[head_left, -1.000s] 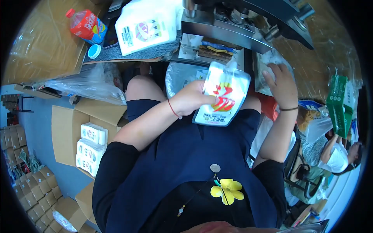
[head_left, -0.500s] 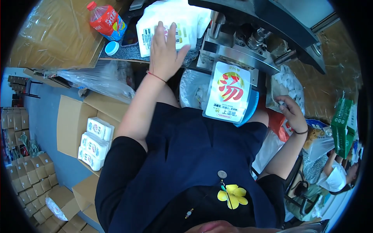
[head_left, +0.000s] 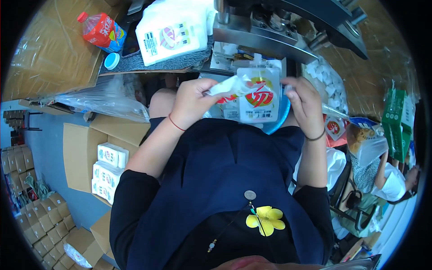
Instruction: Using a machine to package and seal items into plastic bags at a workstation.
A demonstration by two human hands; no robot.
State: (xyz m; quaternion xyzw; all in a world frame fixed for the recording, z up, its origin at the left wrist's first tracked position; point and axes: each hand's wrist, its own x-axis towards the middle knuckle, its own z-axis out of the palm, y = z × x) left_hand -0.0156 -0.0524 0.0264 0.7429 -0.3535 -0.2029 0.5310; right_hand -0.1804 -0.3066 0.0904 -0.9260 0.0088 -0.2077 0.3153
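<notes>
My left hand (head_left: 194, 100) is closed on the end of a white plastic pouch (head_left: 230, 86), which is folded and tilted in front of my lap. Right beside it, a flat pouch with red and green print (head_left: 258, 101) hangs upright below the metal press (head_left: 265, 42), a pale spout shape at its top. Whether the two pouches touch, I cannot tell. My right hand (head_left: 307, 105) is at the printed pouch's right edge, fingers pinched together; what they hold is hidden. A stack of white pouches (head_left: 168, 40) lies on the dark cloth to the far left.
A red-labelled drink bottle (head_left: 104, 33) and its blue cap (head_left: 111, 61) stand left of the stack. Small white pieces (head_left: 326, 83) fill a container at right. A blue basin rim (head_left: 281, 118) shows behind the pouch. An open carton (head_left: 81, 155) holds packed pouches at left.
My left hand has left the pouch stack and come down to my lap with a pouch. My right hand has moved up and left, to the printed pouch's edge.
</notes>
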